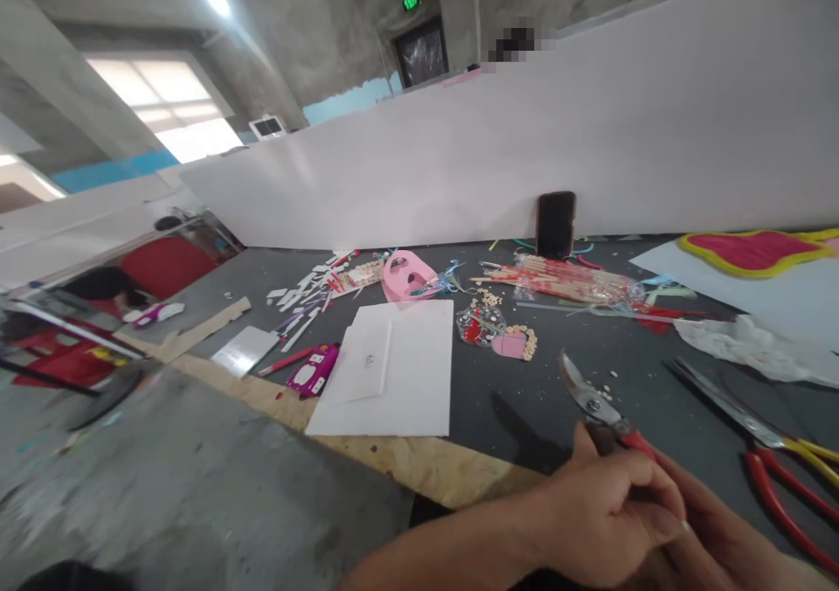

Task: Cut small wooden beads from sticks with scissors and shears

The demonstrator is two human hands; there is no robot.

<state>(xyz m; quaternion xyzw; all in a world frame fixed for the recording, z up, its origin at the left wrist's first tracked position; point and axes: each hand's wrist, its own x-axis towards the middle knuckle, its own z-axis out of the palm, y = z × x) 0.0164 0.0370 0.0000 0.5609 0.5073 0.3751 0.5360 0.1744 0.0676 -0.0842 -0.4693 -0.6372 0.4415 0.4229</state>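
My left hand [606,504] is closed in a fist round the red handle of a pair of metal snips [590,399], low at the right. The snips' grey blades point up and away over the dark table top [517,390]. My right hand [721,543] lies just behind and under the left, fingers pressed along it, and the red handle disappears between the two hands. Its fingertips are hidden.
Large scissors [760,429] with red and yellow handles lie to the right. White paper sheets [393,368], a pink packet [315,371], beaded hearts [502,336], a pink mask shape [406,274], a bag of sticks [570,281] and a standing phone [556,224] sit before a white partition [524,145]. The table has a raw wooden edge [426,464].
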